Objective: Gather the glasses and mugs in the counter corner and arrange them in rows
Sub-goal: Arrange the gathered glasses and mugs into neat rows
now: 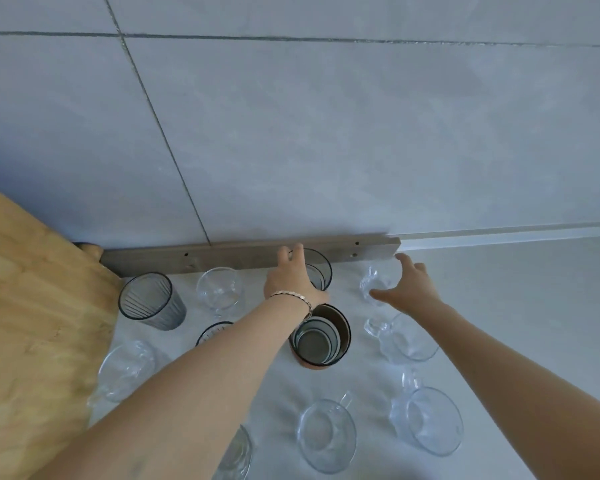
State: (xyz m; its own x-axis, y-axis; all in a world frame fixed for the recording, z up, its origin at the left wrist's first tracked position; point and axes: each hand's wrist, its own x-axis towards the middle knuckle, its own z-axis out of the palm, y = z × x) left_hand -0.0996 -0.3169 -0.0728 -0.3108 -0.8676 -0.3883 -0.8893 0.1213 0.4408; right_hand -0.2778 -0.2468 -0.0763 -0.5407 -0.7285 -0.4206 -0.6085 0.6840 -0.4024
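Several glasses and mugs stand on the white counter (520, 306) near its corner. My left hand (290, 277) grips a dark grey glass (323, 271) by its left side, right against the wooden strip (205, 258) at the wall. My right hand (407, 287) is spread over a small clear mug (369, 282), thumb and fingers on either side, not visibly closed on it. A ribbed grey glass (149, 301) and a clear mug (219, 289) stand to the left in the same back row. A brown mug (342, 332) with a glass inside sits just in front.
Clear mugs stand at front right (430, 420), front middle (326, 434), right (409, 344) and left (125, 368). My left forearm partly hides a dark-rimmed glass (211, 331) and a clear glass (238, 455). A wooden board (32, 323) borders the left. The tiled wall (326, 150) stands behind.
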